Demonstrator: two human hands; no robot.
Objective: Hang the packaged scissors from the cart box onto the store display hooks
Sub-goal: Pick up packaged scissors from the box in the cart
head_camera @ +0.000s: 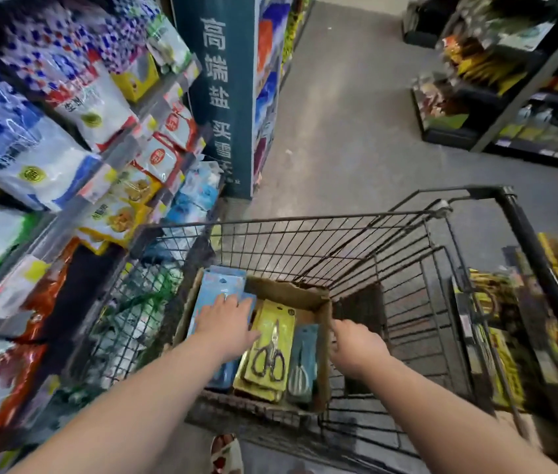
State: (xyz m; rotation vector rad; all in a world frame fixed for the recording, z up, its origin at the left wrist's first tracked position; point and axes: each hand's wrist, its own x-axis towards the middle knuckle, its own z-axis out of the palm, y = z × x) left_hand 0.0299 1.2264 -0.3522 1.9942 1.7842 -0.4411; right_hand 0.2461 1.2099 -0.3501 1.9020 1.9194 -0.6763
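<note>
A cardboard box [291, 292] sits in a black wire shopping cart [322, 241]. It holds packaged scissors: light blue packs [217, 289] on the left, a yellow pack [272, 340] with black-handled scissors in the middle, a teal pack [303, 360] on the right. My left hand [228, 325] lies flat on the blue packs, fingers spread, its thumb edge by the yellow pack. My right hand [356, 347] rests at the box's right wall, fingers curled over the edge. No display hooks with scissors show in this view.
Shelves of bagged goods [65, 148] stand close on the left, beside a dark blue pillar sign [219, 97]. More shelving [517, 97] lines the far right of the grey aisle floor [339, 114]. Yellow packaged goods [496, 336] are beyond the cart's right side.
</note>
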